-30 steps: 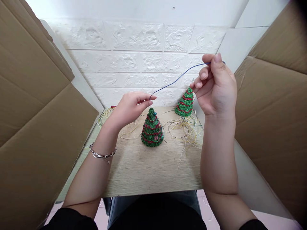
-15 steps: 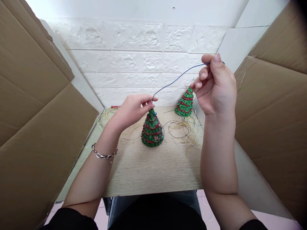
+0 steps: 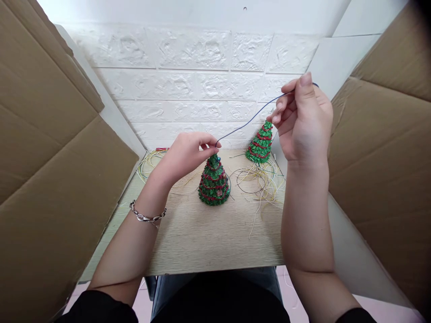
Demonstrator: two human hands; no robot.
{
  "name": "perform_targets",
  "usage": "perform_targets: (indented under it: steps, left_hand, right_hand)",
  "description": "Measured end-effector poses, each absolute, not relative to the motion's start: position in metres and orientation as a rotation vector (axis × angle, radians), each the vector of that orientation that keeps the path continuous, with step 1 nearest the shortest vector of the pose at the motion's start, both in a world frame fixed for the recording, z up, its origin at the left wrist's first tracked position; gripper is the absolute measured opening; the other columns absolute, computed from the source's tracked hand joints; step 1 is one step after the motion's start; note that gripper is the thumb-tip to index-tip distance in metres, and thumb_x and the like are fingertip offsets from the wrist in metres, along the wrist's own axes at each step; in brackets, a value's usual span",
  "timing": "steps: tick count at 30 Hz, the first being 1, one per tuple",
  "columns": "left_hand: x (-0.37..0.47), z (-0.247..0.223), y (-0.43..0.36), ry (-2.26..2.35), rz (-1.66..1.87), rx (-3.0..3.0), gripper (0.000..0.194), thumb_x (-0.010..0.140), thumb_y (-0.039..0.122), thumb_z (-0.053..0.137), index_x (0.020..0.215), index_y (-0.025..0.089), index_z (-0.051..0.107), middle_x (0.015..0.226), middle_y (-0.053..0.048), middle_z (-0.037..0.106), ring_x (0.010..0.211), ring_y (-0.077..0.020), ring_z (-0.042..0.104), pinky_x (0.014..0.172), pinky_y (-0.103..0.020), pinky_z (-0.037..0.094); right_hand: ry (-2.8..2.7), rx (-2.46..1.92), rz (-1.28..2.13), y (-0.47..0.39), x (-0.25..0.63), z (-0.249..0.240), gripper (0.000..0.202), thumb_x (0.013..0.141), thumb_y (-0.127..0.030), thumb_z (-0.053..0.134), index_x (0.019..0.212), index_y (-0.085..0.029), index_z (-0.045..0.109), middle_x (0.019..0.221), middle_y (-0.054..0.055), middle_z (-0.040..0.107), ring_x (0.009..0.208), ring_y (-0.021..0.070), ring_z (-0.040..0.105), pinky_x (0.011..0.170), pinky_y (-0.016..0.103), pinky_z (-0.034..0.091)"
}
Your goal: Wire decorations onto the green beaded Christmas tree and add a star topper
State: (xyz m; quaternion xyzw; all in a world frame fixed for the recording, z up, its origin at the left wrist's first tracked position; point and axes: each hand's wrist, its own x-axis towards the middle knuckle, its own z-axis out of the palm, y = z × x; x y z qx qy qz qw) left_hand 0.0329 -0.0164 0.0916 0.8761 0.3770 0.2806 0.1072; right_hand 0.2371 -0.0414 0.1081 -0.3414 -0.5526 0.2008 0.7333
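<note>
A small green Christmas tree [image 3: 214, 186] with red garland and tiny ornaments stands upright on the table. At its tip, my left hand [image 3: 190, 154] pinches a blue wire [image 3: 247, 122] between thumb and fingers; whether the fingers also grip the treetop I cannot tell. The wire rises to the right, slightly curved, into my right hand [image 3: 305, 114]. That hand is raised, its thumb pressed on the wire against the index finger, the other fingers loosely curled. A short blue end sticks out behind the thumb.
A second Christmas tree [image 3: 259, 146] stands at the back right, beside a tangle of yellow, white and dark wires [image 3: 266, 179]. More coiled wires [image 3: 148, 163] lie at the back left. Cardboard panels [image 3: 67, 166] flank the table [image 3: 215, 244]; a white brick-patterned wall [image 3: 175, 85] closes the back.
The blue wire has become straighter and lower between my hands, bending more sharply at the left fingertips. My right hand's fingers have curled in slightly. The tree stays in place.
</note>
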Motion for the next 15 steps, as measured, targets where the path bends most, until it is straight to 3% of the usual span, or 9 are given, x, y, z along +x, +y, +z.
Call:
perform_targets:
  steps: [5, 11, 15]
  left_hand:
    - [0.0323, 0.0928, -0.0171, 1.105, 0.83, 2.588, 0.018, 0.08, 0.03, 0.054, 0.082, 0.019, 0.068, 0.084, -0.001, 0.068, 0.079, -0.0153, 0.06, 0.076, -0.029, 0.044]
    - [0.0315, 0.0929, -0.0172, 1.062, 0.881, 2.581, 0.019, 0.081, 0.032, 0.054, 0.09, 0.019, 0.066, 0.093, -0.002, 0.068, 0.082, -0.0146, 0.06, 0.075, -0.028, 0.045]
    - [0.0324, 0.094, -0.0202, 1.019, 1.062, 2.573, 0.025, 0.08, 0.033, 0.057, 0.101, 0.021, 0.064, 0.095, -0.003, 0.067, 0.079, -0.0134, 0.059, 0.072, -0.027, 0.046]
  right_hand:
    - [-1.323, -0.829, 0.397, -0.0426, 0.2335, 0.1071, 0.043, 0.088, -0.058, 0.037, 0.072, -0.021, 0.053, 0.058, -0.003, 0.045, 0.047, 0.0069, 0.048, 0.048, 0.021, 0.04]
    - [-1.321, -0.766, 0.316, -0.0443, 0.233, 0.1067, 0.037, 0.083, -0.049, 0.054, 0.063, -0.018, 0.056, 0.055, -0.002, 0.051, 0.046, 0.0066, 0.045, 0.045, 0.022, 0.036]
    - [-1.366, -0.827, 0.177, -0.0478, 0.2338, 0.1067, 0.042, 0.084, -0.053, 0.049, 0.062, -0.019, 0.055, 0.056, -0.002, 0.05, 0.048, 0.0074, 0.046, 0.048, 0.023, 0.036]
